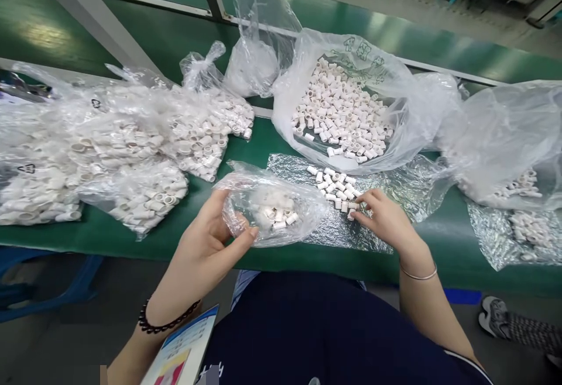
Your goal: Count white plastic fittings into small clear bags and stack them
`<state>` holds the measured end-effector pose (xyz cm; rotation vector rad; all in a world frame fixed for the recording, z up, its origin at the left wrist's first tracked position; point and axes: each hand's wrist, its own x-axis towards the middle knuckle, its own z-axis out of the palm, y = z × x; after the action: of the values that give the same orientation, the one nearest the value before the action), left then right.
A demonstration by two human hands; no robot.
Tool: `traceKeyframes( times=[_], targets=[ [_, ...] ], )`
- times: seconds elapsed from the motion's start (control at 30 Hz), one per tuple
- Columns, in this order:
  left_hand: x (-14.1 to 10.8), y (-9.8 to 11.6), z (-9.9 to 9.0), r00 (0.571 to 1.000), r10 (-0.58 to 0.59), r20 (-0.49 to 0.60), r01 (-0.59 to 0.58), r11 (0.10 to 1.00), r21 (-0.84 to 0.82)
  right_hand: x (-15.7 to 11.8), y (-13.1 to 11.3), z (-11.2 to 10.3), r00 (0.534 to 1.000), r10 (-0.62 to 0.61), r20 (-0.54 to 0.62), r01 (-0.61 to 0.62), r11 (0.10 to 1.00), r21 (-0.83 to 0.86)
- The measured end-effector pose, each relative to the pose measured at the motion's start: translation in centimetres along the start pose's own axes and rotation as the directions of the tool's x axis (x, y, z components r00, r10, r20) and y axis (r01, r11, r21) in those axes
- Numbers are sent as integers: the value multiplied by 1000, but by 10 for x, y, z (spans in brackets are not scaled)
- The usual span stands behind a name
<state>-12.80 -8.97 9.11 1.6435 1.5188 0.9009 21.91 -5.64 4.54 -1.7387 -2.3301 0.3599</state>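
Note:
My left hand (219, 233) grips the rim of a small clear plastic bag (307, 203), its mouth spread wide and facing up. Several short white plastic pipe fittings (278, 216) lie inside that bag. Just to the right, a loose pile of the same white fittings (336, 186) rests on a silvery plastic sheet (369, 244). At the pile's right edge is my right hand (380, 215), thumb and fingers pinched round white fittings there. How many sit between the fingertips is hard to make out.
Behind the pile stands a large open plastic bag (408, 98) full of white fittings. Filled clear bags (149, 198) crowd the left of the green table (246, 151). More bagged fittings (522, 186) lie at the right. A person's shoe (494, 316) shows below the table on the right.

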Motion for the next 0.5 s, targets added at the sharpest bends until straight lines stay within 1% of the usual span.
traceKeyframes(
  times=[0.03, 0.1, 0.2, 0.3, 0.37, 0.4, 0.43, 0.47, 0.5],
  targets=[
    [1, 1, 1, 1000, -5, 28, 4, 1000, 15, -4, 2, 7, 998, 36, 58, -34, 999, -35],
    [2, 6, 2, 997, 1, 78, -4, 999, 50, -8, 0, 19, 992, 84, 96, -79, 995, -59],
    [4, 12, 3, 989, 62, 132, -73, 994, 76, -9, -2, 31, 992, 93, 82, -90, 995, -41],
    [6, 16, 4, 977, 96, 191, -111, 991, 69, -10, 3, 35, 998, 56, 43, -57, 998, 36],
    [7, 16, 4, 977, 97, 189, -109, 993, 54, -12, 2, 30, 999, 29, -15, -27, 991, 132],
    [7, 17, 5, 980, 94, 176, -103, 994, 41, -13, -2, 25, 998, 3, -63, 10, 980, 198],
    [8, 17, 6, 983, 87, 164, -92, 995, 27, -14, -9, 19, 990, -40, -134, 75, 960, 269],
    [8, 17, 8, 985, 76, 156, -80, 997, 16, -13, -20, 12, 968, -95, -232, 169, 931, 324],
    [8, 16, 10, 986, 61, 155, -62, 998, 8, -12, -34, 5, 929, -152, -338, 276, 893, 356]
  ],
)
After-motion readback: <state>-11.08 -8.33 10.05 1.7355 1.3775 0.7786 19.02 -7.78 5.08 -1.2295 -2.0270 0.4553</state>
